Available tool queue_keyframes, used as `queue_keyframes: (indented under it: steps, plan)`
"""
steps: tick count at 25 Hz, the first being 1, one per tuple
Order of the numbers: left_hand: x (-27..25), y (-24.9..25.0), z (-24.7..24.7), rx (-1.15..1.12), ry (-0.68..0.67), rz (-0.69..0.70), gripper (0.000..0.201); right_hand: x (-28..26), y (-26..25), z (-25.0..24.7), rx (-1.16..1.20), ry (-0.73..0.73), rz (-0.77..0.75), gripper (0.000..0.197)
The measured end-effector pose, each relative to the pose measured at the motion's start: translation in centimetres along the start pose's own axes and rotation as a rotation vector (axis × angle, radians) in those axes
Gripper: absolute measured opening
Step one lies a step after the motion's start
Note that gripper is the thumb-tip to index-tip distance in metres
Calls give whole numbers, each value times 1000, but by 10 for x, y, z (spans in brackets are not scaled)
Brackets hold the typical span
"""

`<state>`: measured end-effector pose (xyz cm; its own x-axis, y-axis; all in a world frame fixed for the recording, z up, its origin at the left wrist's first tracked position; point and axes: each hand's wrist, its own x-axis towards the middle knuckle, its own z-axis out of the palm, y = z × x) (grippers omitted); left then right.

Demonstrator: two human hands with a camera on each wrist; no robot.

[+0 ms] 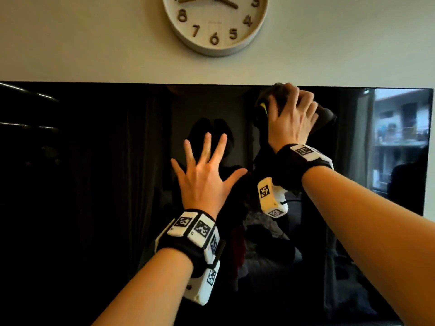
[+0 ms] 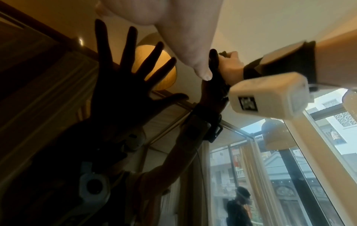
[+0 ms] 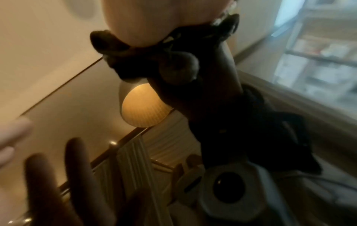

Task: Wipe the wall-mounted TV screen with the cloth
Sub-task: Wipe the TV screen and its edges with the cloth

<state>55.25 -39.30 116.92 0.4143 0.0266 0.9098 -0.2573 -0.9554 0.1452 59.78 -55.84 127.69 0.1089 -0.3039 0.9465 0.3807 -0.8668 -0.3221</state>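
Note:
A big black TV screen (image 1: 94, 184) hangs on the wall and mirrors the room. My right hand (image 1: 292, 114) presses a bunched dark cloth (image 1: 326, 115) with a yellow patch against the screen's top edge, right of centre, fingers curled over it. The cloth (image 3: 115, 45) shows under my palm in the right wrist view. My left hand (image 1: 207, 170) lies flat on the glass near the middle, fingers spread wide and holding nothing. In the left wrist view its thumb (image 2: 193, 61) meets the glass beside its dark reflection.
A round white wall clock (image 1: 215, 22) hangs just above the TV's top edge. The TV's right edge (image 1: 429, 149) sits at the far right. Pale wall (image 1: 70, 43) fills the space above the screen. A window and a lit lamp show as reflections.

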Motion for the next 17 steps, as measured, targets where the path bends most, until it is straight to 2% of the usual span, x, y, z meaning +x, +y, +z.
queue_keyframes:
  steps: [1,4,5,7,8,9,11,12,14,15,16,17]
  plan:
    - [-2,7,7,-8,-24,11,82,0,5,0,-11,0,8,44]
    - [-8,11,23,46,-16,18,85,-10,25,2,-85,-50,-343,46]
    - [-8,10,26,64,-1,22,85,0,34,-1,-97,-45,-340,46]
    - [-7,8,29,85,25,30,85,16,43,-8,-59,19,-99,48]
    - [-7,7,30,94,37,32,85,16,43,-8,-58,34,-40,48]
    - [-8,7,32,105,45,34,84,10,44,-7,-78,28,-101,48]
    - [-9,8,33,132,59,39,85,2,53,-6,-112,-31,-345,46]
    - [-9,9,33,142,61,39,84,10,60,-10,-121,-35,-344,46]
    - [-9,9,33,147,67,34,84,26,67,-18,-61,28,-71,49]
    - [-9,9,33,148,71,33,84,27,68,-19,-43,55,4,49]
    - [-9,9,33,153,73,34,84,21,68,-17,-59,53,-40,48]
    - [-9,10,34,161,77,38,84,13,70,-16,-83,27,-171,46]
